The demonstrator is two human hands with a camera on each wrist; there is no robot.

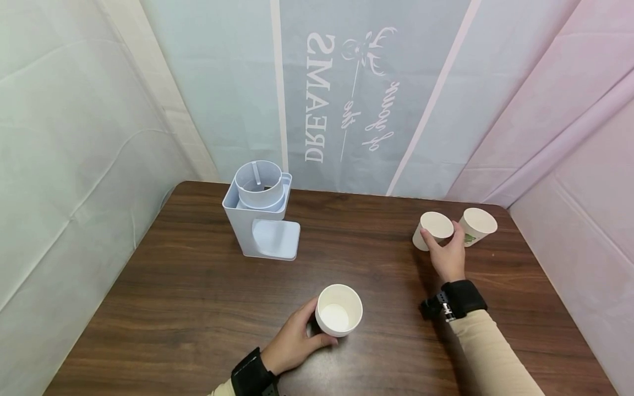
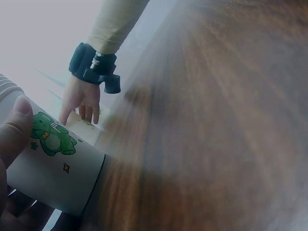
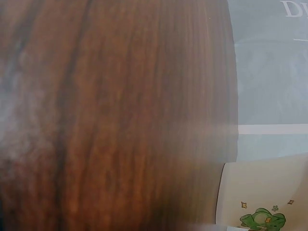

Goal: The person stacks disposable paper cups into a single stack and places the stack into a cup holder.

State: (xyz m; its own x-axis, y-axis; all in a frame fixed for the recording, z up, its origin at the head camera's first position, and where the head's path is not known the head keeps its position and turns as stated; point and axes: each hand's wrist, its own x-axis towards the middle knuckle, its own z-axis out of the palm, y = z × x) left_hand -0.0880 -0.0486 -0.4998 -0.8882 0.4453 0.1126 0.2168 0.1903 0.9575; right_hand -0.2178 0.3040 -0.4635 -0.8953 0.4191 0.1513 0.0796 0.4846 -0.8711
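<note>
Near the front of the table my left hand [image 1: 293,342] grips a white paper cup [image 1: 331,319] by its side, mouth up. The left wrist view shows the thumb on that cup [image 2: 53,168], beside a green cartoon animal printed on its wall. Farther off at the right, my right hand [image 1: 448,259] holds a second white paper cup [image 1: 421,234] between thumb and fingers. A third white paper cup [image 1: 474,234] stands just right of that hand, green print on its side. In the right wrist view a white cup with a green print [image 3: 260,192] fills the lower right corner.
At the back left of the brown wooden table [image 1: 198,308] stands a pale blue plastic holder [image 1: 240,231] with a round tube on top and a flat ledge in front. Fabric curtains [image 1: 238,82] hang behind the table and along both sides.
</note>
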